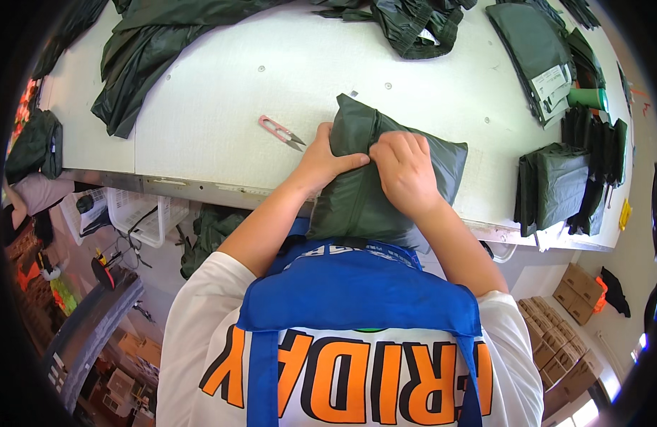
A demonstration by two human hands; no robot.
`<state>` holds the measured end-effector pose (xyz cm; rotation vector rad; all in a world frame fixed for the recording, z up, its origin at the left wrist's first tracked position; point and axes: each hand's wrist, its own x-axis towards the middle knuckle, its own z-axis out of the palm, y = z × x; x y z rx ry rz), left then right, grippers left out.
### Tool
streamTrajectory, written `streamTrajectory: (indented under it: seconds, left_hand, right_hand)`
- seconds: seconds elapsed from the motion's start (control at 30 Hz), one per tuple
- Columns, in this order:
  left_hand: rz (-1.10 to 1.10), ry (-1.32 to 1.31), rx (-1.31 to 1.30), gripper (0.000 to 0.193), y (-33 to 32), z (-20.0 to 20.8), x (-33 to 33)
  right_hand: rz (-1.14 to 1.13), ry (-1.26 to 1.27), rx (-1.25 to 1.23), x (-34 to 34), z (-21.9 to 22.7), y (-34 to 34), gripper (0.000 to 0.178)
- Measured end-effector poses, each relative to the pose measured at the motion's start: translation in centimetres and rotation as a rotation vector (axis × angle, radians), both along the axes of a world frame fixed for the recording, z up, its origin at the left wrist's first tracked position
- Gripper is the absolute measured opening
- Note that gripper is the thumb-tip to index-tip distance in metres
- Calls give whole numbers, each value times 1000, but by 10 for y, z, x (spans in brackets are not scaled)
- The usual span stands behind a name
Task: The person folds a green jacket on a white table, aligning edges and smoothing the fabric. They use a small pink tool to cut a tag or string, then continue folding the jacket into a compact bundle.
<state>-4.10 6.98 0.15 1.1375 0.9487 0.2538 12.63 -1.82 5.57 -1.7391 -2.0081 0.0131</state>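
A puffy dark green fabric pouch (357, 206) lies over the table's near edge, against my blue apron. A raised seam, perhaps a zip, runs down its front. My left hand (327, 162) grips its left side, thumb on top and fingers partly hidden behind the edge. On the pouch's middle, my right hand (405, 174) is closed in a pinch at the seam. Whatever small part sits between those fingertips is hidden. Just left of my left hand, pink-handled thread snips (280, 132) rest on the white table, blades toward the hand.
Dark green garments (147, 64) spread along the far left, with another bunched garment (417, 28) at the back. Folded green pieces (556, 181) are stacked on the right, near a green roll (588, 98). White crates (147, 213) stand below the left edge; cardboard boxes (556, 334) sit lower right.
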Motion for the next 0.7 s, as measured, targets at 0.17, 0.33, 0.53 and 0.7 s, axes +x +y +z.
streamTrajectory:
  seconds: [0.17, 0.33, 0.53, 0.7]
  left_hand:
    - [23, -51, -61, 79, -5, 7, -6]
    - [41, -76, -148, 73, -2, 29, -6]
    - [-187, -307, 35, 71, -30, 95, 24]
    - [-904, -592, 307, 79, -115, 143, 60]
  right_hand:
    - [-37, -32, 5, 7, 6, 26, 9]
    - [-311, 278, -176, -18, 15, 4, 29]
    - [-692, 631, -222, -39, 86, -86, 71]
    - [-1026, 1018, 171, -61, 134, -200, 105]
